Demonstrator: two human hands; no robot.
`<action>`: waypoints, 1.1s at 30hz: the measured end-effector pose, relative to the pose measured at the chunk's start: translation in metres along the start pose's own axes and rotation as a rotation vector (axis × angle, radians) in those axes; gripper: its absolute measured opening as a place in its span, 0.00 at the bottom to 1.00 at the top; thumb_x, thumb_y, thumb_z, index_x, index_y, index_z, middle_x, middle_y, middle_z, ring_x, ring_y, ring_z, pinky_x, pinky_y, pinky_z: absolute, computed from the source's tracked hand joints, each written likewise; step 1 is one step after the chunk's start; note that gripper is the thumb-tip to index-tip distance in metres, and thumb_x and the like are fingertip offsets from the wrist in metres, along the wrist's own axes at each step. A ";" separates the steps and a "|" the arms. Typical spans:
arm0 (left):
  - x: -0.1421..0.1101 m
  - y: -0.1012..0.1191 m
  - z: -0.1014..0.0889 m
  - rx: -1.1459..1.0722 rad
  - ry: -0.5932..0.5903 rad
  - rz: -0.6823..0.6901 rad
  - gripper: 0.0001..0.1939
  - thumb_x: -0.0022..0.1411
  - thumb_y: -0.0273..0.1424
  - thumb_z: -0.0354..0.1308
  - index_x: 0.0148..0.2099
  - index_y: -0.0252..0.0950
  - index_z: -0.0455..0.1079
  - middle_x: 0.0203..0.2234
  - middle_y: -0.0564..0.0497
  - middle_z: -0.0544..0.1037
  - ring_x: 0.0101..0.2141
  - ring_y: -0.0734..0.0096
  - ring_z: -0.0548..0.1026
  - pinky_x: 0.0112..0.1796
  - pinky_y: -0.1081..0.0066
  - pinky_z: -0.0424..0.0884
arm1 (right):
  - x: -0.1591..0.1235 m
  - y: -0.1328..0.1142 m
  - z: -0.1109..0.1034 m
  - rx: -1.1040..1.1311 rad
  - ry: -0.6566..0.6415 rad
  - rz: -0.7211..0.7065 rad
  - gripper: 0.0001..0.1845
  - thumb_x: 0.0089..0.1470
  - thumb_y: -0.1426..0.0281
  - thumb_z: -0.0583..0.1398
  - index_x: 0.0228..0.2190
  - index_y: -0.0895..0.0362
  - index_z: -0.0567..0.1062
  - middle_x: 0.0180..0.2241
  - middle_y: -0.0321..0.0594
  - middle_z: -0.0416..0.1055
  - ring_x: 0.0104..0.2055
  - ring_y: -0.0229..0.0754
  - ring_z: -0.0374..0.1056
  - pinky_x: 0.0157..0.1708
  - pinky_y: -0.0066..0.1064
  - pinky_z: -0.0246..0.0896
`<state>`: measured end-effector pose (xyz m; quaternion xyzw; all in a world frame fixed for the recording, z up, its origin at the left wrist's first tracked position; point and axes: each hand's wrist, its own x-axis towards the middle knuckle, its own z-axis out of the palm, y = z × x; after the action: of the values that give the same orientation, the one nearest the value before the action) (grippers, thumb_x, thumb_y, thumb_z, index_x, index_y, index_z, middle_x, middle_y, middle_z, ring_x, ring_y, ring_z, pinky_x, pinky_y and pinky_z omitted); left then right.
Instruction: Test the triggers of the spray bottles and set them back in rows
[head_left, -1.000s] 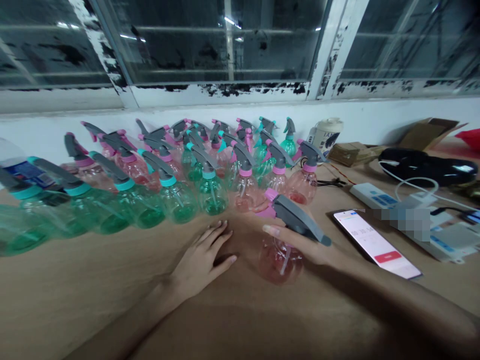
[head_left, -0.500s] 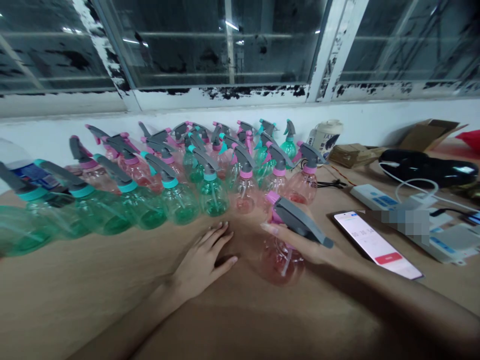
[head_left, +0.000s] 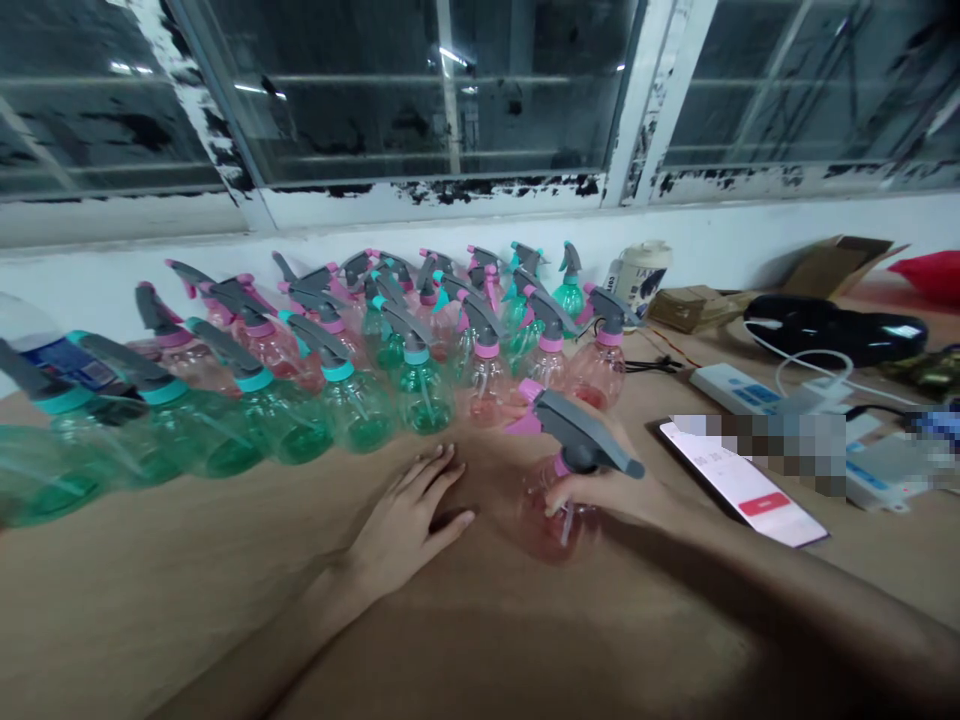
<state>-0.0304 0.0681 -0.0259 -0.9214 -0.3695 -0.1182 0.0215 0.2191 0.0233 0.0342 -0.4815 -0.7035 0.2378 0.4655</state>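
A clear pink spray bottle (head_left: 545, 532) with a grey and pink trigger head stands in front of me on the table. My right hand (head_left: 611, 492) is wrapped round it just below the head, the thumb across the upper body; part of the fingers is hidden behind the bottle. To the left, my left hand (head_left: 401, 515) lies flat on the wooden tabletop (head_left: 442, 640), fingers spread, holding nothing. Beyond its fingertips stands a green spray bottle (head_left: 425, 400) with a turquoise collar, and beside that a pink spray bottle (head_left: 487, 392).
Several more green and pink spray bottles fill rows towards the wall, including a green one (head_left: 289, 430). On the right lie a phone (head_left: 731, 470), a power strip (head_left: 731, 388) with cables and a black glossy object (head_left: 832, 325). A paper cup (head_left: 646, 268) and cardboard (head_left: 694, 306) are behind.
My right hand has slid from the trigger head down to the neck and upper body of the pink bottle. The left hand has stayed flat. The view has shifted slightly.
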 end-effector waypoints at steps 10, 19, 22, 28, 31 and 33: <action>0.000 -0.001 0.001 -0.007 0.019 0.010 0.28 0.65 0.47 0.46 0.58 0.33 0.61 0.59 0.42 0.62 0.59 0.57 0.59 0.56 0.56 0.58 | -0.021 -0.011 -0.014 -0.121 0.048 0.015 0.29 0.41 0.57 0.67 0.45 0.53 0.68 0.34 0.38 0.73 0.34 0.45 0.69 0.35 0.38 0.62; 0.000 -0.003 0.001 -0.008 0.018 0.001 0.28 0.65 0.48 0.46 0.58 0.34 0.61 0.60 0.42 0.61 0.59 0.57 0.59 0.57 0.55 0.58 | -0.032 -0.004 -0.043 -0.240 0.158 0.039 0.15 0.48 0.59 0.63 0.35 0.55 0.75 0.35 0.40 0.76 0.37 0.48 0.71 0.35 0.38 0.63; 0.000 -0.004 0.000 -0.010 0.026 0.005 0.27 0.65 0.48 0.46 0.58 0.35 0.62 0.60 0.43 0.61 0.59 0.57 0.59 0.57 0.55 0.58 | -0.031 0.009 -0.073 -0.264 0.263 0.084 0.17 0.49 0.59 0.62 0.38 0.55 0.75 0.36 0.42 0.77 0.38 0.51 0.72 0.35 0.39 0.64; 0.001 -0.006 0.001 -0.005 0.030 -0.011 0.27 0.64 0.48 0.47 0.57 0.36 0.62 0.60 0.45 0.62 0.59 0.57 0.60 0.56 0.55 0.59 | -0.012 0.052 -0.141 -0.390 0.468 0.101 0.17 0.50 0.57 0.61 0.39 0.52 0.76 0.38 0.43 0.77 0.40 0.56 0.72 0.39 0.44 0.65; 0.002 -0.007 0.002 -0.010 0.028 -0.021 0.25 0.64 0.47 0.47 0.57 0.38 0.63 0.60 0.46 0.62 0.58 0.57 0.60 0.56 0.56 0.59 | 0.008 0.079 -0.160 -0.471 0.545 0.146 0.19 0.50 0.54 0.59 0.36 0.54 0.78 0.35 0.45 0.78 0.38 0.57 0.73 0.37 0.44 0.65; 0.002 -0.008 0.002 -0.016 0.026 -0.021 0.25 0.64 0.47 0.47 0.57 0.39 0.62 0.60 0.47 0.62 0.58 0.57 0.60 0.56 0.56 0.60 | 0.022 0.095 -0.165 -0.488 0.561 0.152 0.20 0.52 0.55 0.57 0.36 0.57 0.78 0.35 0.47 0.78 0.38 0.56 0.73 0.36 0.42 0.65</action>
<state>-0.0337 0.0752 -0.0275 -0.9161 -0.3777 -0.1334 0.0179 0.4062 0.0643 0.0439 -0.6753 -0.5470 -0.0440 0.4928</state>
